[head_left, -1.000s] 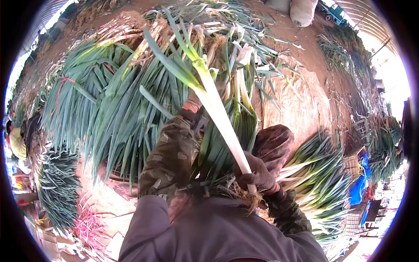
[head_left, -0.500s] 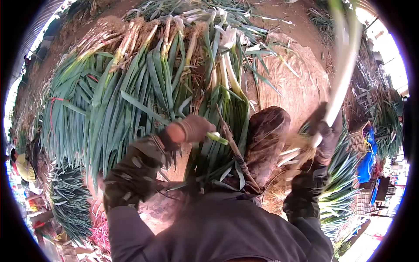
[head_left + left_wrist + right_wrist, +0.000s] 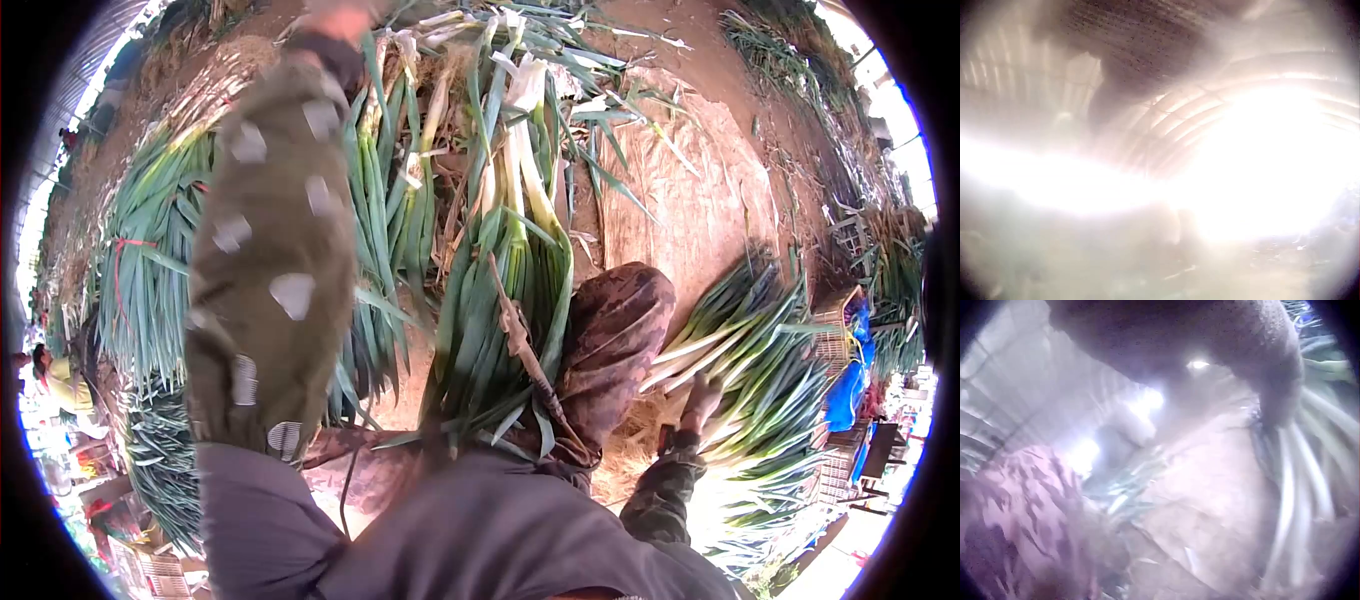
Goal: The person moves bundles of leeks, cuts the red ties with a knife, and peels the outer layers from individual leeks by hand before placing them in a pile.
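My left hand (image 3: pixel 342 18) is stretched far forward at the top edge of the head view, blurred, above the back of the leek heap. In the left wrist view its gloved palm (image 3: pixel 1141 47) fills the top, with its fingers out of sight. My right hand (image 3: pixel 703 398), also gloved, is over the white stems of a pile of leeks (image 3: pixel 760 400) on the right. The right wrist view shows the fingers (image 3: pixel 1282 394) loosely bent above those stems (image 3: pixel 1300 494). Between my legs lie more leeks (image 3: pixel 505 290), white ends pointing away.
A thin brown stick-like thing (image 3: pixel 530 355) leans by my right knee (image 3: pixel 615 340). Tied leeks (image 3: pixel 150 260) lie at left, and a brown sheet (image 3: pixel 690 190) covers the ground ahead. A basket with blue plastic (image 3: pixel 845 390) stands at far right. Another person (image 3: pixel 65 385) is at far left.
My right hand carried a long leek from the middle to the right-hand pile and no longer holds it up. My left hand, earlier with a short green piece, swung forward and away.
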`<state>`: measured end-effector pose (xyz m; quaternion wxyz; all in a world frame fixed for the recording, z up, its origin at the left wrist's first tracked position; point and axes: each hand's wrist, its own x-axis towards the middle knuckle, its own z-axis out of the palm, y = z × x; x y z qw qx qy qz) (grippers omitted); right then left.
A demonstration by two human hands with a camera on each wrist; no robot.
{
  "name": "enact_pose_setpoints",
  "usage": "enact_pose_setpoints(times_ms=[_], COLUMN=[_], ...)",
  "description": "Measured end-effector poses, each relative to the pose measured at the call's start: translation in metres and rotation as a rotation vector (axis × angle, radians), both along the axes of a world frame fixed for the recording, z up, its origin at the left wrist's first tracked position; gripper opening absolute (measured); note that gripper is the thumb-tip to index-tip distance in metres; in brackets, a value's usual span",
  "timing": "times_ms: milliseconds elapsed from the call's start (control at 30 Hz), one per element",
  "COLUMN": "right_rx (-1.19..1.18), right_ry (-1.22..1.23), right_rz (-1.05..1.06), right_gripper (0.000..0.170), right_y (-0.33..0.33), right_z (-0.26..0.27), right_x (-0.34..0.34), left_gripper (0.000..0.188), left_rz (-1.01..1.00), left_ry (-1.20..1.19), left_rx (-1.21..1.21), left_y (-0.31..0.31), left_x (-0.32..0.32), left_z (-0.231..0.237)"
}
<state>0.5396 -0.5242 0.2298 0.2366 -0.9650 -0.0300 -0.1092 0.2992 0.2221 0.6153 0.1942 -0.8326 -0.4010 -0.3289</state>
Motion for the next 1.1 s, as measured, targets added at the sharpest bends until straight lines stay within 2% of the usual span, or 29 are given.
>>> enact_pose_setpoints(times_ms=[33,67,100,133,167,200,233,267,300,333,367,400,433,467,500,567,667,700,733,800,833,900,933,1000,1033,1067,1100], right_rx=[0.3,0.648,0.696,0.644,0.787,0.835,0.604,0.464,0.339,0.073,-0.028,-0.178,-0.335,-0.413,-0.505,-0.489,-0.312,-0.169,-0.02,0.209,0.333,0.596,0.73,0.743,0.756,0.654,0.646], right_ry=[0.236,0.224,0.281,0.159,0.366,0.513,0.5,0.518,0.403,0.392,0.344,0.416,0.311,0.406,0.367,0.425,0.375,0.525,0.67,0.894,0.912,0.94,0.999,0.929,0.876,0.887,0.866], right_rz=[0.059,0.186,0.346,0.454,0.493,0.638,0.755,0.845,1.07,1.148,1.195,1.171,1.161,1.076,1.085,1.044,1.051,1.075,1.093,1.06,1.111,1.219,1.169,1.206,1.229,1.191,1.182], right_gripper=[0.029,0.021,0.019,0.023,0.029,0.03,0.031,0.026,0.025,0.024,0.028,0.03,0.033,0.037,0.038,0.045,0.04,0.038,0.037,0.038,0.041,0.046,0.047,0.046,0.046,0.046,0.046], right_y=[0.032,0.086,0.12,0.154,0.201,0.235,0.274,0.308,0.338,0.369,0.395,0.421,0.444,0.46,0.469,0.477,0.468,0.464,0.462,0.462,0.453,0.435,0.431,0.439,0.443,0.446,0.447], right_z=[0.033,0.081,0.108,0.121,0.163,0.182,0.197,0.216,0.177,0.193,0.175,0.164,0.138,0.126,0.12,0.114,0.103,0.1,0.1,0.106,0.117,0.143,0.145,0.133,0.128,0.126,0.125], right_x=[0.012,0.005,0.016,0.026,0.01,0.007,-0.005,-0.025,-0.013,-0.034,-0.04,-0.048,-0.05,-0.057,-0.061,-0.075,-0.069,-0.064,-0.055,-0.05,-0.052,-0.058,-0.063,-0.071,-0.072,-0.07,-0.07], left_gripper=[0.018,0.017,0.013,0.01,0.016,0.028,0.04,0.05,0.051,0.052,0.052,0.054,0.054,0.054,0.054,0.053,0.053,0.054,0.052,0.05,0.049,0.047,0.047,0.047,0.052,0.057,0.062], left_rz=[0.04,0.06,-0.182,-0.417,-0.384,-0.334,-0.269,-0.237,-0.17,-0.102,-0.035,-0.021,-0.029,-0.036,-0.042,-0.066,-0.141,-0.171,-0.115,-0.26,-0.335,-0.48,-0.514,-0.623,-0.592,-0.565,-0.537], left_ry=[0.205,0.41,0.431,0.454,0.402,0.334,0.26,0.184,0.159,0.133,0.107,0.04,0.016,-0.006,-0.029,-0.055,-0.181,-0.236,-0.235,-0.47,-0.586,-0.67,-0.688,-0.762,-0.715,-0.671,-0.628], left_rx=[-0.129,-0.256,-0.369,-0.517,-0.707,-0.889,-1.05,-0.862,-0.849,-0.836,-0.822,-0.922,-0.992,-1.059,-1.126,-1.155,-1.323,-1.393,-1.484,-1.591,-1.641,-1.524,-1.522,-1.573,-1.581,-1.581,-1.58], left_y=[-0.036,-0.076,-0.1,-0.122,-0.146,-0.17,-0.193,-0.208,-0.218,-0.227,-0.233,-0.228,-0.221,-0.213,-0.207,-0.202,-0.181,-0.176,-0.172,-0.179,-0.189,-0.196,-0.199,-0.199,-0.192,-0.184,-0.181], left_x=[0.007,0.014,0.01,0.007,0.003,-0.001,-0.004,-0.007,-0.005,-0.002,0.0,0.001,0.001,0.001,-0.001,-0.004,-0.007,-0.009,-0.01,-0.018,-0.025,-0.043,-0.052,-0.06,-0.06,-0.06,-0.059], left_z=[-0.021,-0.04,-0.092,-0.144,-0.183,-0.222,-0.261,-0.291,-0.292,-0.29,-0.289,-0.293,-0.295,-0.298,-0.299,-0.301,-0.324,-0.32,-0.314,-0.296,-0.282,-0.256,-0.25,-0.261,-0.275,-0.287,-0.276])
